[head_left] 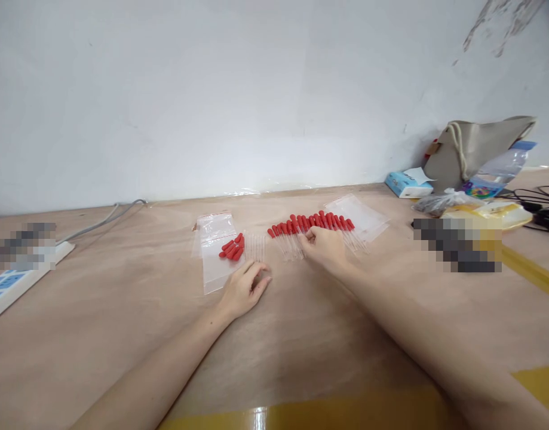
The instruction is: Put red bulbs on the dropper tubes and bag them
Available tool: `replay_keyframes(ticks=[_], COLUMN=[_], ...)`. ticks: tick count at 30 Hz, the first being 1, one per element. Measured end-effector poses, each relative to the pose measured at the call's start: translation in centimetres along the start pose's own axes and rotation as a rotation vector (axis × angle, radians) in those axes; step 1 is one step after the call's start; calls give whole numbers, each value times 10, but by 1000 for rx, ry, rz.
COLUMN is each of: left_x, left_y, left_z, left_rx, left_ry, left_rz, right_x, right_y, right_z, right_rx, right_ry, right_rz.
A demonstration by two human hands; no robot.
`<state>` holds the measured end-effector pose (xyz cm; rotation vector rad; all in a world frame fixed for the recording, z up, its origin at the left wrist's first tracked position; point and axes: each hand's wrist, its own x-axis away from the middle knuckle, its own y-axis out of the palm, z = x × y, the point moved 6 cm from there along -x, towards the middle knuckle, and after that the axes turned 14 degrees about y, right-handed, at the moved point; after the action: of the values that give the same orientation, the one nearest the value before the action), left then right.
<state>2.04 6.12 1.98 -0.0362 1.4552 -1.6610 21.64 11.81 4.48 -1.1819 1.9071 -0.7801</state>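
A row of several clear droppers with red bulbs [310, 224] lies on the brown table [122, 334]. My right hand [324, 246] rests on the row, fingers curled and pinching at one dropper. To the left a small group of red-bulbed droppers [233, 247] lies on a clear zip bag [215, 251]. My left hand [246, 289] lies flat on the table just below that bag, fingers stretched out, holding nothing. More clear zip bags [357, 216] lie right of the row.
A white power strip [18, 276] with a grey cable lies at the left edge. At the far right stand a beige bag [475, 149], a blue tissue pack [407, 184], plastic packets and black cables. The white wall runs behind the table.
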Motion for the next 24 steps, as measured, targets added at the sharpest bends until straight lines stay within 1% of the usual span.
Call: replay_keyframes(ticks=[4, 7, 9, 12, 14, 16, 18, 20, 22, 24], left_x=[0, 1, 1, 0, 0, -1, -2, -1, 0, 0], left_y=[2, 2, 2, 3, 3, 0, -7, -20, -38, -55], left_z=[0, 0, 0, 0, 0, 0, -4, -13, -30, -54], left_rx=[11, 10, 17, 10, -24, -85, -165, -243, -295, -313], left_ry=[0, 3, 7, 4, -3, -11, -31, -81, -178, -335], left_rz=[-29, -44, -51, -48, -34, 3, 72, 166, 249, 272], right_x=[-12, -10, -8, -6, -4, 1, 6, 11, 13, 13], right_y=[19, 29, 30, 25, 22, 23, 30, 40, 51, 60], right_z=[-3, -1, 1, 2, -2, -14, -29, -45, -57, -65], right_rx=[76, 112, 111, 93, 70, 48, 53, 94, 153, 206], right_ry=[92, 102, 87, 74, 48, -17, -88, -122, -111, -81], right_rz=[-2, -23, -30, -14, -3, -22, -71, -115, -157, -203])
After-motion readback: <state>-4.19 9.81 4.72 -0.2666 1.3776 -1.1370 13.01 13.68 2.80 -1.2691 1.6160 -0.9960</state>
